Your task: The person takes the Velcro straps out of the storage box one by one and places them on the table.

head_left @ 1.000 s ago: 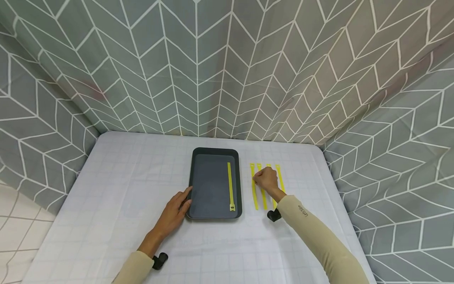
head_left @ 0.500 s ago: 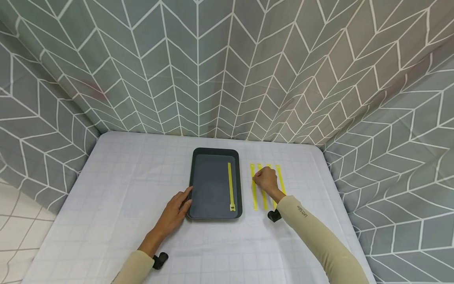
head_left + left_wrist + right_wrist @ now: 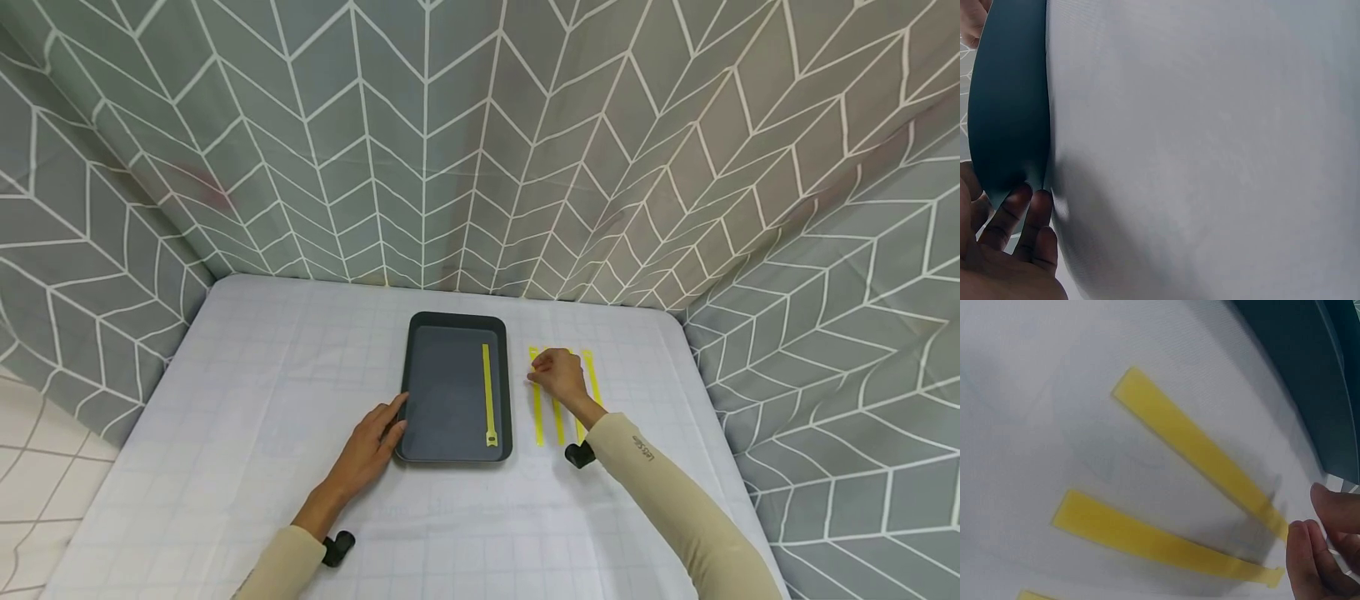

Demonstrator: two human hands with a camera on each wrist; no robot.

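Note:
A dark grey rectangular tray (image 3: pixel 450 392) lies on the table, with one yellow hook-and-loop cable tie (image 3: pixel 487 392) lengthwise along its right side, slotted head toward me. My left hand (image 3: pixel 367 446) rests at the tray's left edge; in the left wrist view its fingertips (image 3: pixel 1040 203) touch the outer wall. Right of the tray, several more yellow ties lie side by side. My right hand (image 3: pixel 561 375) hovers over their upper ends, nearest the leftmost tie (image 3: pixel 537 421), thumb and index parted. In the right wrist view the fingers cover that tie's far end (image 3: pixel 1204 450); a second tie (image 3: pixel 1160 544) lies beside it.
A white cloth (image 3: pixel 300 358) with a faint grid covers the table. Grey curtains (image 3: pixel 450 167) with white chevron lines stand behind and at both sides. White tiled floor (image 3: pixel 45 467) shows at the lower left. A small black camera (image 3: pixel 580 454) sits at my right wrist.
My right hand's thumb and index, earlier together on the leftmost tie, have parted and shifted slightly left. That tie now lies straighter. The left hand and the tray have stayed put.

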